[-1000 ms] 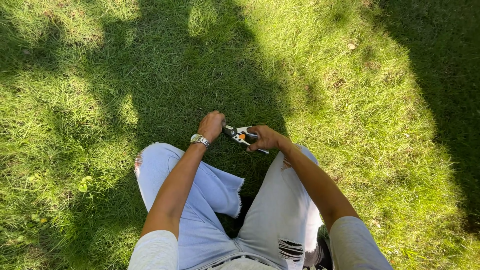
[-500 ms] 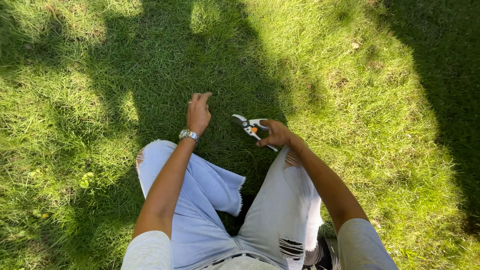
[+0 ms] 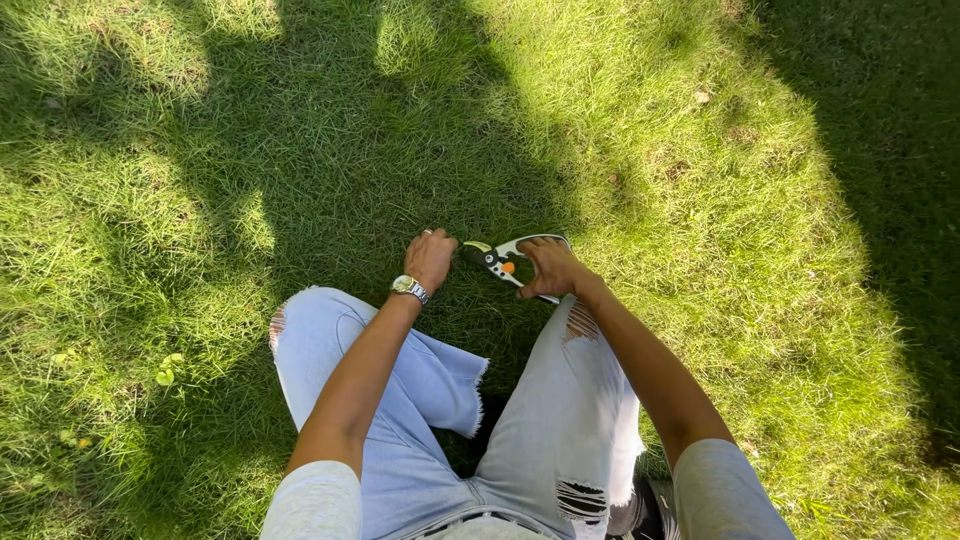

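I crouch on a lawn in light ripped jeans. My right hand [image 3: 550,268] grips the handles of black-and-white pruning shears [image 3: 500,258] with an orange spot, blades pointing left, low over the grass. My left hand [image 3: 430,258], a silver watch on its wrist, is curled down into the grass [image 3: 420,150] right at the blade tips. Its fingers seem to pinch grass blades, but what they hold is hidden.
Lawn surrounds me on all sides, sunlit at right and far left, with my shadow cast ahead. My knees [image 3: 300,320] flank the hands. A dark shaded strip [image 3: 900,150] lies along the right edge. A small weed [image 3: 168,370] grows at left.
My left hand, raised and open half a second ago, has come back down to the grass beside the shear blades. The right hand with the shears moved slightly left toward it.
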